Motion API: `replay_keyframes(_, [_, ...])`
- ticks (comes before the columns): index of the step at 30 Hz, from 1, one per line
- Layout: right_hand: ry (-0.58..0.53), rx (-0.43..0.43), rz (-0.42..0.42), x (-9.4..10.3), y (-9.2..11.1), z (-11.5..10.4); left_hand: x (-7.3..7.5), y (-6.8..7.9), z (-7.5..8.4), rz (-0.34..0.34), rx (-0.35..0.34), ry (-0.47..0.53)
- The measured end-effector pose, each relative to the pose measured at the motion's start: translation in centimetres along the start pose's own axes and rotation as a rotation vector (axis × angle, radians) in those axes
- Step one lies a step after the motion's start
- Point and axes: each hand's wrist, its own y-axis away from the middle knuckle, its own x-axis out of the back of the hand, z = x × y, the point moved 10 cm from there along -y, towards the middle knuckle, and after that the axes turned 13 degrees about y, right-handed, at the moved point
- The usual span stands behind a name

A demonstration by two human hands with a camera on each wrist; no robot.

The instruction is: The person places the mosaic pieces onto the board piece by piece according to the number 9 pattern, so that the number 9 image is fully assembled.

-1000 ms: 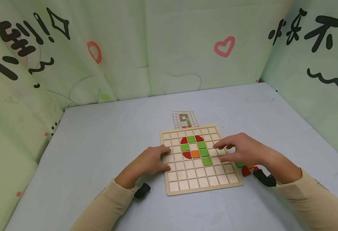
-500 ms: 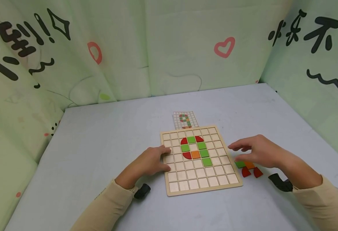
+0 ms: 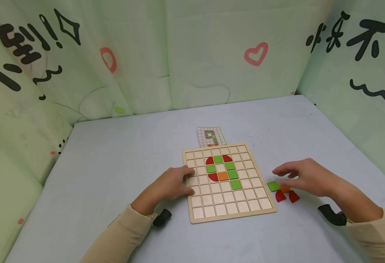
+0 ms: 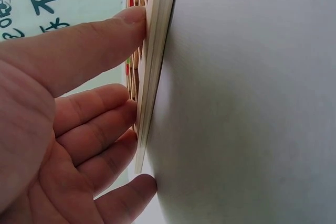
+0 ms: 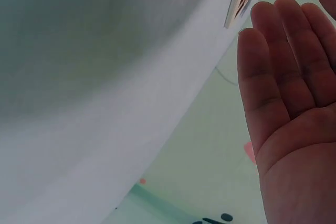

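Observation:
A wooden grid board (image 3: pixel 210 201) lies flat on the table in the head view. Red, green and orange pieces fill several of its squares in a looped shape. My left hand (image 3: pixel 172 182) rests at the board's left edge; in the left wrist view its thumb (image 4: pixel 105 38) touches the rim. Holding nothing, my right hand (image 3: pixel 312 177) hovers with relaxed fingers just above loose pieces right of the board. Among these are a green square tile (image 3: pixel 272 186), an orange tile (image 3: pixel 285 189), partly covered by the hand, and two red rounded-corner pieces (image 3: pixel 293 196).
Behind the board lies a patterned card (image 3: pixel 208 135) with a similar coloured shape, its near edge hidden by the board. The pale table (image 3: pixel 130 153) is bordered by light green curtains (image 3: pixel 199 54). A black band (image 3: pixel 331 215) hangs at the right wrist.
My right hand has moved right, from over the board to above the loose pieces, uncovering the green tile and red pieces. The left hand and board have stayed put.

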Motion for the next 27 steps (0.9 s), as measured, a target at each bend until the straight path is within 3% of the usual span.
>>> replay_keyframes(12, [-0.031,-0.089,-0.045,-1.5,1.1,1.8,-0.1,-0.1,-0.1,-0.003,0.021,-0.003])
replay_keyframes(19, [-0.015,-0.11,-0.063,-2.1,1.6,2.4,0.0,-0.1,0.0,-0.001,0.015,-0.005])
replay_keyframes(27, [-0.096,-0.11,-0.11,-2.9,2.2,2.5,0.0,0.0,-0.1,0.0,0.022,0.006])
